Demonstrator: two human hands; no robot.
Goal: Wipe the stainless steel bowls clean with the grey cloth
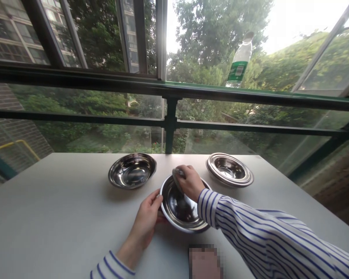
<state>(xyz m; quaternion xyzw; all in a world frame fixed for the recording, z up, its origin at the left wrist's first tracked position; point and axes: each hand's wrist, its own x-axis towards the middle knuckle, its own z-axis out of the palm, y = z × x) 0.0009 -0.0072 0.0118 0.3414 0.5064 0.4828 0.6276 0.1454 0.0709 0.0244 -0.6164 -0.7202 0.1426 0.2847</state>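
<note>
A shiny stainless steel bowl (180,209) is tilted above the white table in front of me. My left hand (147,213) grips its left rim, thumb on the edge and fingers underneath. Inside the far rim, my right hand (190,182) is closed round a small grey cloth (177,180) and presses it to the inner wall. Most of the cloth is hidden by the fingers. The right sleeve covers part of the bowl's right side.
Another steel bowl (132,172) sits at the back left of the white table (61,217). At the back right are stacked steel bowls (231,170). A pixelated pinkish shape (205,263) lies at the near edge. On the window rail (192,91) stands a plastic bottle (240,64).
</note>
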